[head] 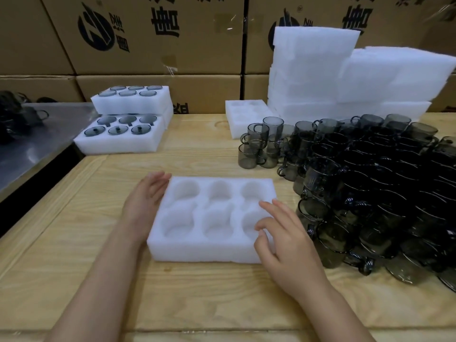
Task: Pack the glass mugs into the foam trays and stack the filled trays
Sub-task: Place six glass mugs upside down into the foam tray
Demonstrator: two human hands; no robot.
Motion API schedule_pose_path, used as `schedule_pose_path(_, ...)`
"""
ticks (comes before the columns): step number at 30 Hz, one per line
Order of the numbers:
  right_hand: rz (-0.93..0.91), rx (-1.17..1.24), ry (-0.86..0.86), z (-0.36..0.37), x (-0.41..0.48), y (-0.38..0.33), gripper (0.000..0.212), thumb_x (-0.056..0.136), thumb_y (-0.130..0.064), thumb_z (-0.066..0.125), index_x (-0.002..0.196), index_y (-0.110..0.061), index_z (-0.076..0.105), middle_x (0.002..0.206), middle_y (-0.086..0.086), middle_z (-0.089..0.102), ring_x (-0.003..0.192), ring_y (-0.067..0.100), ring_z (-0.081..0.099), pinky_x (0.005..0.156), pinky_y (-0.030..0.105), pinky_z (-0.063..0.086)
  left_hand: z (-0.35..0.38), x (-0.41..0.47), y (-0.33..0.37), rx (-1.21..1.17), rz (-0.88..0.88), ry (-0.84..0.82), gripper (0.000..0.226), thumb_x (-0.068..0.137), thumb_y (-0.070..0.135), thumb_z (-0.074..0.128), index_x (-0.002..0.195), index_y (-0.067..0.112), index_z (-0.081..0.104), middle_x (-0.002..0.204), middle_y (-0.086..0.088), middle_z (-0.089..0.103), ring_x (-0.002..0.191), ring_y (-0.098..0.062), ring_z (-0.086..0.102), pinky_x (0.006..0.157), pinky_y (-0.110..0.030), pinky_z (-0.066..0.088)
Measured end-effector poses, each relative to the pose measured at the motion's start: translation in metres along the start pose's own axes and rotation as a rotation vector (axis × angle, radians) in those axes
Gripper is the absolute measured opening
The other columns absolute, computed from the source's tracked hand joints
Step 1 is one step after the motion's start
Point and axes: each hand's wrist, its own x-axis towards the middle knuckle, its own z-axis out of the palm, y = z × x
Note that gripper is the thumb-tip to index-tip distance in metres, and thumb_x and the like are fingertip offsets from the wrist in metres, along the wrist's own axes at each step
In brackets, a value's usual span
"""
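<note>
A white foam tray (204, 251) with several round hollows, all holding nothing, lies on the wooden table in front of me. My left hand (145, 201) lies flat against the tray's left side with straight fingers. My right hand (283, 240) rests on the tray's right front corner, fingers loosely spread. A large heap of smoky grey glass mugs (370, 188) covers the table to the right. Two filled trays (128, 119) are stacked at the back left, the upper one shifted back.
Tall stacks of foam trays (345, 77) rise at the back right, with one more tray (237, 119) beside them. Cardboard boxes (153, 45) wall off the back. A steel surface (29, 149) adjoins the table on the left, with dark mugs on it.
</note>
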Motion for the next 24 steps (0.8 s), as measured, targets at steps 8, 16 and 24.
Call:
schedule_pose_path(8, -0.094, -0.085, 0.291, -0.021, 0.001, 0.006, 0.031, 0.087, -0.016, 0.043, 0.095, 0.000, 0.069, 0.113, 0.012, 0.064, 0.115, 0.031, 0.056, 0.101, 0.045, 0.041, 0.006, 0.004, -0.017, -0.081, 0.174, -0.264, 0.035, 0.076, -0.001, 0.051, 0.106, 0.011, 0.061, 0.099, -0.004, 0.065, 0.078, -0.013, 0.067, 0.065, -0.021, 0.055)
schedule_pose_path(16, 0.373, -0.582, 0.384, -0.093, -0.013, 0.073, 0.049, 0.083, -0.045, 0.048, 0.112, -0.007, 0.061, 0.127, 0.018, 0.046, 0.121, 0.045, 0.037, 0.094, 0.060, 0.038, 0.012, 0.009, -0.019, 0.030, 0.207, -0.268, 0.038, 0.084, -0.016, 0.037, 0.099, 0.008, 0.062, 0.082, -0.006, 0.062, 0.063, -0.012, 0.065, 0.056, -0.019, 0.052)
schedule_pose_path(24, 0.263, -0.633, 0.281, -0.100, -0.012, 0.104, 0.020, 0.078, -0.013, 0.073, 0.088, 0.004, 0.066, 0.123, 0.022, 0.053, 0.115, 0.046, 0.045, 0.094, 0.057, 0.042, 0.011, 0.012, -0.022, 0.009, 0.169, -0.351, 0.046, 0.060, 0.001, 0.050, 0.103, 0.008, 0.062, 0.083, -0.003, 0.071, 0.072, -0.018, 0.068, 0.060, -0.025, 0.055)
